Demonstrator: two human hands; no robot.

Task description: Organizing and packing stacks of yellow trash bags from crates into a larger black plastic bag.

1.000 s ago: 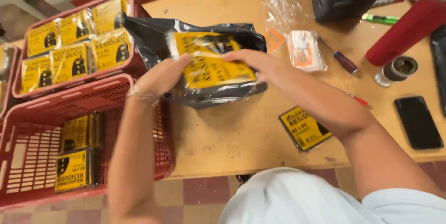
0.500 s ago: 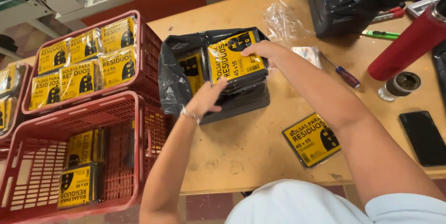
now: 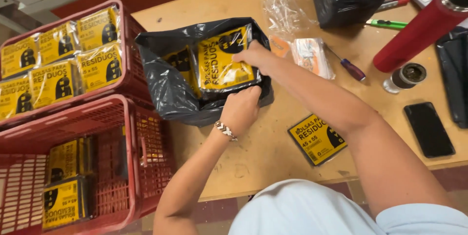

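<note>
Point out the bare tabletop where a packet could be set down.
Bare wood lies along the near table edge, between the black bag under both hands and the loose yellow packet. A smaller patch sits between that packet and the phone. The far right, around the red bottle, is crowded.

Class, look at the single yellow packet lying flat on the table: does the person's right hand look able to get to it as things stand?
Probably yes. The yellow packet lies alone on bare table just under the right forearm, nothing covering it. But the right hand is busy, gripping a packet in the black bag, so it must let go first.
</note>
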